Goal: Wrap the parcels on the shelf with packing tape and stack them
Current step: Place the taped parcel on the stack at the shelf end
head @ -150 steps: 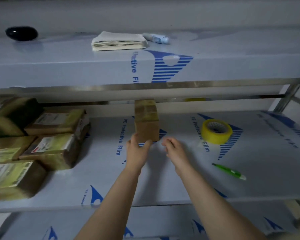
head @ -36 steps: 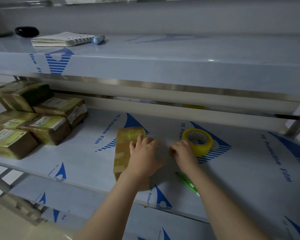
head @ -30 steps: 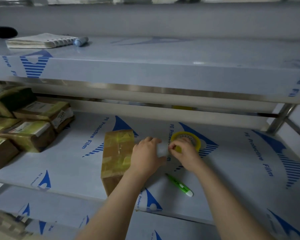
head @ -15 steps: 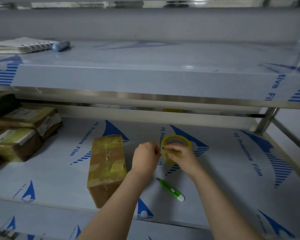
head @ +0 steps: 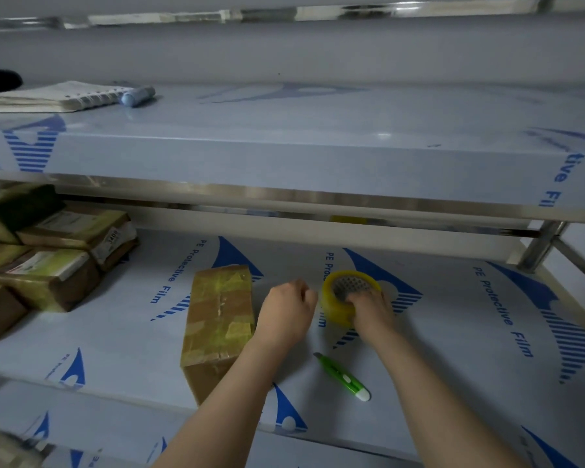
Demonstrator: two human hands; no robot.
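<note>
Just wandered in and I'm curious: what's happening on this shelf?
A person is getting ready to tape up a parcel lying on the shelf. The right hand grips a yellow roll of tape, while the left hand pinches at the roll's edge, apparently finding the tape end. A green cutter lies nearby, untouched. More parcels sit stacked at the left.

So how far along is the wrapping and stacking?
Early-to-middle, it seems. Done: several taped parcels sit piled at the shelf's left end. In hand: the right hand grips the yellow tape roll while the left hand, closed, seems to pinch at its loose end. Left: the lone box, partly taped, lies apart, unstacked; the green cutter lies untouched.
</note>
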